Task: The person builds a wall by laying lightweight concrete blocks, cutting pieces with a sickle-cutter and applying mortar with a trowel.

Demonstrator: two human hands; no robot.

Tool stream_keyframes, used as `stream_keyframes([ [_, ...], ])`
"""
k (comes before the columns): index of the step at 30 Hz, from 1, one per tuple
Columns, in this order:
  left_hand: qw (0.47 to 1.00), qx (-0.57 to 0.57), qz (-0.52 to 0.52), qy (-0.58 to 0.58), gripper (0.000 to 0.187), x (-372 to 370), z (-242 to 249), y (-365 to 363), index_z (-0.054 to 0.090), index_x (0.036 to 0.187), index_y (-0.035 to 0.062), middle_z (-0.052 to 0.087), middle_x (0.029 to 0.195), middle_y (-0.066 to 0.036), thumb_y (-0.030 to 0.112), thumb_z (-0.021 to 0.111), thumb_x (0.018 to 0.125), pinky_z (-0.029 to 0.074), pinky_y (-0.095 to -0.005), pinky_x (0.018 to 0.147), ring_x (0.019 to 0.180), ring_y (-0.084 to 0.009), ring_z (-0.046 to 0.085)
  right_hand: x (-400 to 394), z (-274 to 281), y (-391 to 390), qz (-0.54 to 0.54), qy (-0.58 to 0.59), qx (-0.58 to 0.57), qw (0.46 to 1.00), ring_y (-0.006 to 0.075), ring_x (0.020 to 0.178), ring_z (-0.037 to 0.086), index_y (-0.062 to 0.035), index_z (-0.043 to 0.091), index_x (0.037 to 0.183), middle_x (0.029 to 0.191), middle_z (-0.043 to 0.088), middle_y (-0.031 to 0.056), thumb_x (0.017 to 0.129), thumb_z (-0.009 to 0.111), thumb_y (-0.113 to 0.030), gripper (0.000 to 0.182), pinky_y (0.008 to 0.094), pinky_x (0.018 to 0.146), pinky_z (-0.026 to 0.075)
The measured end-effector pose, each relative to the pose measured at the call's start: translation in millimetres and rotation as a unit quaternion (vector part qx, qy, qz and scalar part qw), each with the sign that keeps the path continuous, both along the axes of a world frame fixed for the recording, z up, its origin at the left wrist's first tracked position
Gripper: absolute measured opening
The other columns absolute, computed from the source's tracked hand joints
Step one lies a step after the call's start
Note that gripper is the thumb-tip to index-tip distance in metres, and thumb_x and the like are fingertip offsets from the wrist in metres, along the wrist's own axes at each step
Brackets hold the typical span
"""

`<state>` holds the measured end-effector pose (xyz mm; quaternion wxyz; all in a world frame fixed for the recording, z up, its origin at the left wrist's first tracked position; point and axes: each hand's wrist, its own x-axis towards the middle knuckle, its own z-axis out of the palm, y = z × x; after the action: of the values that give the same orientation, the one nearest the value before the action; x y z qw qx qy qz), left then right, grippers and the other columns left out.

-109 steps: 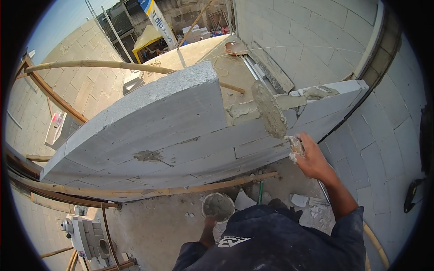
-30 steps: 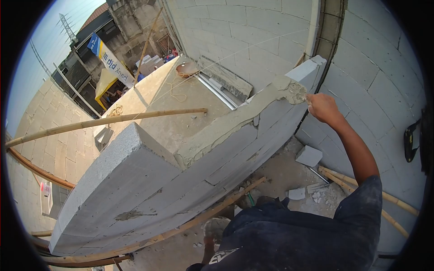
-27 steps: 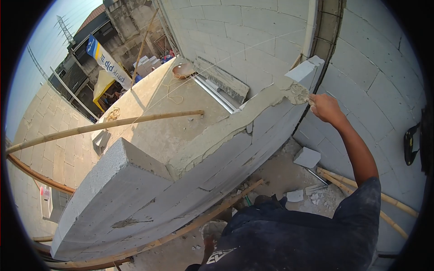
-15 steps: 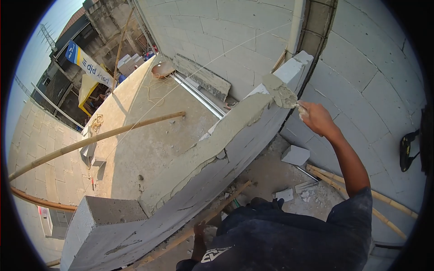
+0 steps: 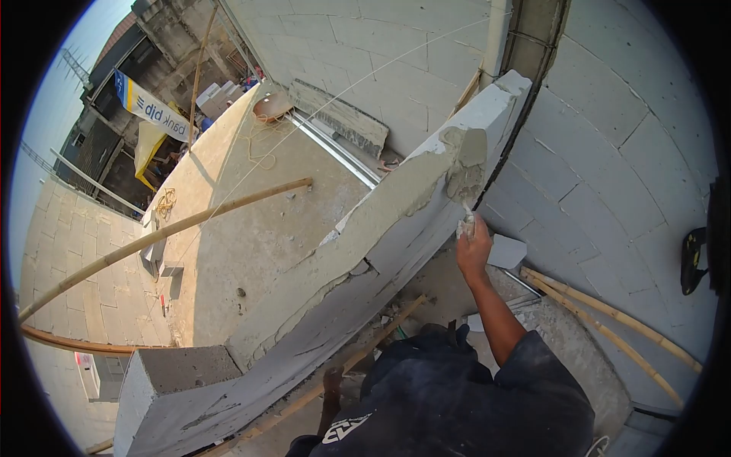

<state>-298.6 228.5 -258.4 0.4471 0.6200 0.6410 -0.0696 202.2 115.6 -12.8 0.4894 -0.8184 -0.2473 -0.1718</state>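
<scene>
My right hand [image 5: 474,242] is closed round the handle of a mortar-covered trowel [image 5: 466,171]. The trowel's blade rests at the top edge of the low block wall [image 5: 411,255], by the end of the wet mortar layer [image 5: 343,240]. Beyond the blade, the white block top [image 5: 502,95] is bare. Low in the view, my left hand [image 5: 333,378] hangs beside the wall near a bamboo pole; its fingers are too dark and small to make out. A grey block [image 5: 190,365] stands at the near end of the mortar.
A long bamboo pole [image 5: 175,228] crosses the left side above the floor, and a thin string runs over the wall. More bamboo poles [image 5: 609,327] lie at the right by the tall block wall [image 5: 609,175]. A round pan [image 5: 272,107] sits on the far floor.
My right hand has moved left and down, towards my body, with the trowel. The blade now points up along the wall's edge. My view has shifted slightly.
</scene>
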Motion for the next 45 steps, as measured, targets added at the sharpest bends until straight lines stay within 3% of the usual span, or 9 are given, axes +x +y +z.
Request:
stream_keyframes([
  [4, 0.995, 0.004, 0.083, -0.057, 0.061, -15, 10, 3, 0.056, 0.112, -0.0034, 0.059, 0.107, -0.023, 0.043, 0.065, 0.073, 0.047, -0.0372, 0.080, 0.094, -0.0314, 0.061, -77, 12, 5, 0.078, 0.029, 0.025, 0.996, 0.0382, 0.084, 0.058, 0.0063, 0.050, 0.110, 0.097, 0.056, 0.0231, 0.079, 0.059, -0.013, 0.038, 0.0404, 0.070, 0.047],
  [11, 0.986, -0.054, 0.144, -0.063, 0.057, -3, 35, -23, 0.056, 0.109, -0.0060, 0.064, 0.088, -0.018, 0.036, 0.071, 0.072, 0.050, -0.0326, 0.060, 0.068, -0.0213, 0.063, -115, 74, -13, 0.163, 0.135, 0.045, 0.976, 0.0381, 0.080, 0.058, 0.0056, 0.051, 0.109, 0.087, 0.058, 0.0221, 0.080, 0.056, -0.013, 0.035, 0.0389, 0.072, 0.046],
  [15, 0.998, 0.021, 0.019, -0.059, 0.061, -21, 11, -37, 0.058, 0.105, -0.0052, 0.065, 0.079, -0.014, 0.041, 0.073, 0.068, 0.049, -0.0326, 0.065, 0.071, -0.0225, 0.062, -39, 106, -17, 0.074, -0.078, -0.061, 0.992, 0.0352, 0.080, 0.058, 0.0025, 0.051, 0.109, 0.091, 0.056, 0.0183, 0.075, 0.057, -0.009, 0.036, 0.0397, 0.068, 0.047],
  [18, 0.992, -0.062, 0.103, -0.046, 0.062, -43, -43, -44, 0.059, 0.105, -0.0044, 0.065, 0.082, -0.014, 0.044, 0.072, 0.067, 0.048, -0.0340, 0.072, 0.076, -0.0240, 0.062, 18, 93, -2, 0.025, -0.194, -0.093, 0.976, 0.0345, 0.078, 0.057, 0.0001, 0.050, 0.109, 0.096, 0.052, 0.0175, 0.074, 0.061, -0.011, 0.039, 0.0408, 0.066, 0.047],
  [24, 0.994, -0.019, 0.105, 0.002, 0.061, -22, -30, -50, 0.059, 0.106, -0.0031, 0.064, 0.091, -0.015, 0.044, 0.071, 0.069, 0.047, -0.0356, 0.075, 0.078, -0.0241, 0.062, 46, 20, 6, -0.019, -0.230, -0.206, 0.951, 0.0362, 0.076, 0.056, -0.0036, 0.046, 0.107, 0.100, 0.046, 0.0196, 0.070, 0.065, -0.009, 0.041, 0.0427, 0.062, 0.048],
  [31, 0.976, -0.029, 0.182, -0.116, 0.053, 36, 22, -64, 0.057, 0.108, -0.0033, 0.064, 0.085, -0.015, 0.033, 0.070, 0.073, 0.048, -0.0310, 0.062, 0.068, -0.0191, 0.060, -12, -1, -85, 0.041, -0.084, -0.237, 0.967, 0.0427, 0.083, 0.053, 0.0019, 0.042, 0.106, 0.106, 0.041, 0.0243, 0.068, 0.064, -0.002, 0.044, 0.0460, 0.067, 0.045],
  [34, 0.986, -0.064, 0.149, -0.044, 0.059, 45, 20, -75, 0.055, 0.111, -0.0040, 0.061, 0.098, -0.021, 0.038, 0.068, 0.072, 0.047, -0.0355, 0.077, 0.081, -0.0254, 0.062, -30, 24, -143, 0.081, -0.050, -0.256, 0.962, 0.0422, 0.094, 0.049, 0.0046, 0.042, 0.108, 0.106, 0.044, 0.0236, 0.070, 0.063, -0.001, 0.044, 0.0443, 0.080, 0.042],
  [39, 0.996, -0.069, 0.065, -0.005, 0.066, 62, 18, -85, 0.055, 0.111, -0.0034, 0.059, 0.106, -0.023, 0.046, 0.066, 0.069, 0.043, -0.0388, 0.088, 0.104, -0.0334, 0.055, 37, 173, -169, -0.063, -0.109, -0.062, 0.990, 0.0174, 0.087, 0.049, 0.0032, 0.041, 0.121, 0.103, 0.049, 0.0106, 0.086, 0.053, -0.009, 0.039, 0.0288, 0.080, 0.042],
  [45, 0.997, -0.043, -0.065, 0.017, 0.064, 79, -62, -47, 0.053, 0.112, -0.0033, 0.059, 0.108, -0.022, 0.046, 0.064, 0.073, 0.044, -0.0380, 0.088, 0.103, -0.0326, 0.056, 116, 415, -76, 0.100, -0.193, -0.207, 0.954, 0.0125, 0.079, 0.047, -0.0023, 0.042, 0.125, 0.094, 0.050, 0.0058, 0.091, 0.048, -0.025, 0.042, 0.0267, 0.068, 0.039],
])
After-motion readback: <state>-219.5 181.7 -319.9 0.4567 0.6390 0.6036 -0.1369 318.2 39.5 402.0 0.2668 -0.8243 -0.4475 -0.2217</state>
